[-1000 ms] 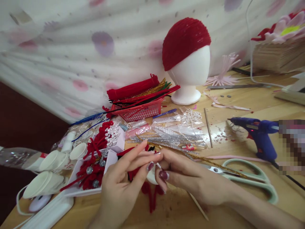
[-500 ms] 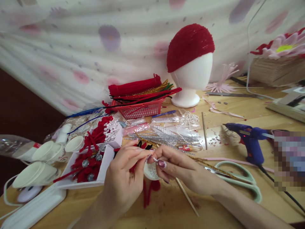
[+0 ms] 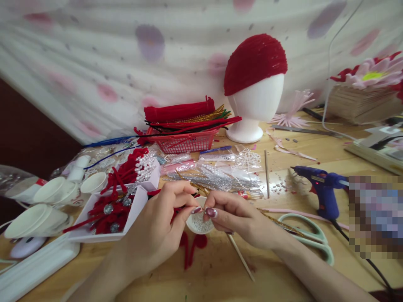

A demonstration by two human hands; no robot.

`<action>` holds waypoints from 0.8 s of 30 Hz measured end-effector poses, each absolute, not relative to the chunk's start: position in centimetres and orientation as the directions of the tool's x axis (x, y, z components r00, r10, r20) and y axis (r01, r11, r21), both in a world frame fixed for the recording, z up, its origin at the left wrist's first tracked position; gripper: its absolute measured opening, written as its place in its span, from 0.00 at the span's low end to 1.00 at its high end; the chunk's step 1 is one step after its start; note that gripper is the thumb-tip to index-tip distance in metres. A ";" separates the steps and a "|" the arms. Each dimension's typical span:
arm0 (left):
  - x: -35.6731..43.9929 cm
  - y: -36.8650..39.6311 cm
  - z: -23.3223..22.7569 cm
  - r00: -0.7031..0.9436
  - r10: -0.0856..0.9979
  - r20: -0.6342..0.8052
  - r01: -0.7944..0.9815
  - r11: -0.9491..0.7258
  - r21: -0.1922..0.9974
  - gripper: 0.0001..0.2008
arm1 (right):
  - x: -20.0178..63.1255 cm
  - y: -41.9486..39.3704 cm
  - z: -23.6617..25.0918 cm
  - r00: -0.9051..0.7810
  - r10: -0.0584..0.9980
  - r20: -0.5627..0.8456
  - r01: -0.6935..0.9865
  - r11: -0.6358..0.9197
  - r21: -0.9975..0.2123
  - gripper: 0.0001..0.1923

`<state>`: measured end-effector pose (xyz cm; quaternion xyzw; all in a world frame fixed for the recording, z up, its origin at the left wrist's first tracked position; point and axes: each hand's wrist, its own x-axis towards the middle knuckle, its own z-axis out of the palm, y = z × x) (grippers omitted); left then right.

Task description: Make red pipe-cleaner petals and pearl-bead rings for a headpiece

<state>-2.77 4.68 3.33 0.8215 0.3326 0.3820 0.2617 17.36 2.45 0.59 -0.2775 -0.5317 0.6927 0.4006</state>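
Bench (image 3: 217,281): wooden, backed by a spotted curtain (image 3: 119,63).
Left hand (image 3: 162,218), right hand (image 3: 241,216): each grip pinched together; contents too small to tell.
Bead cup (image 3: 200,227): near side, between the hands.

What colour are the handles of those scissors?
The scissor handles are pale green, best seen in the head view.

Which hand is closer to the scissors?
The right. The right hand is just left of the scissors; the left hand is farther left, beyond the right hand.
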 end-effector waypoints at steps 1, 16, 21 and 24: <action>-2.9 4.7 3.2 0.487 0.750 0.448 0.345 -0.636 0.690 0.15 | 17.5 2.5 0.6 -0.534 0.844 0.050 -0.278 -0.120 -0.953 0.18; -3.0 4.2 3.0 0.467 0.756 0.458 0.230 -0.604 0.763 0.24 | 17.9 2.4 0.2 -0.602 0.793 0.090 -0.299 -0.119 -0.947 0.14; -2.7 4.5 2.9 0.538 0.778 0.325 0.147 -0.466 0.872 0.22 | 18.0 2.3 0.3 -0.636 0.766 0.089 -0.277 -0.119 -0.953 0.14; -2.6 4.7 2.8 0.568 0.776 0.275 0.097 -0.395 0.914 0.19 | 18.0 2.4 0.2 -0.649 0.754 0.104 -0.308 -0.136 -0.942 0.14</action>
